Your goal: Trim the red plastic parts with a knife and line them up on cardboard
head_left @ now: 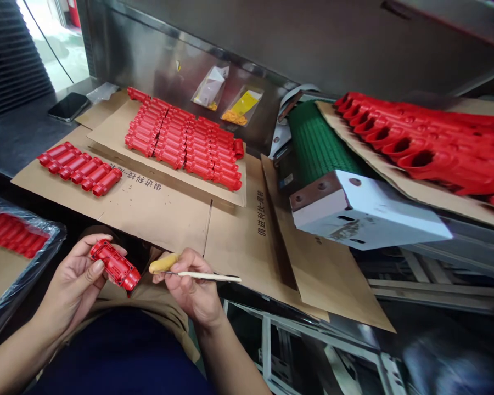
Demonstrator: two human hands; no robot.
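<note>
While held over the lap, just off the near edge of the cardboard (173, 219), to be logged as tilted: one red tubular part (115, 265), lower end toward the right hand (197, 291). Clasped by thumb and fingers of the left hand (76, 280). In the right fingers, a slim pale stick (208, 276) with a dark tip, plus a yellow piece (163, 263) at the side nearest the part. One tool or two — cannot tell. Hands apart from each other, each closed on its own load; no contact between yellow piece and part.

On the cardboard, beyond the left hand, a short row of red parts (80, 167); farther back, a larger block of red parts (183, 137); to the left, a lined bin (61, 233) with more.

Notes on method, by judgement: support the part well back from its lower end — thumb clear of any working tip. Turn it under the light to inspect slots and rim. Grip the stick close to whichever end bears on the plastic, for control. Use light, short strokes, directed away from the left fingers; avoid scoring the red surface.
</note>
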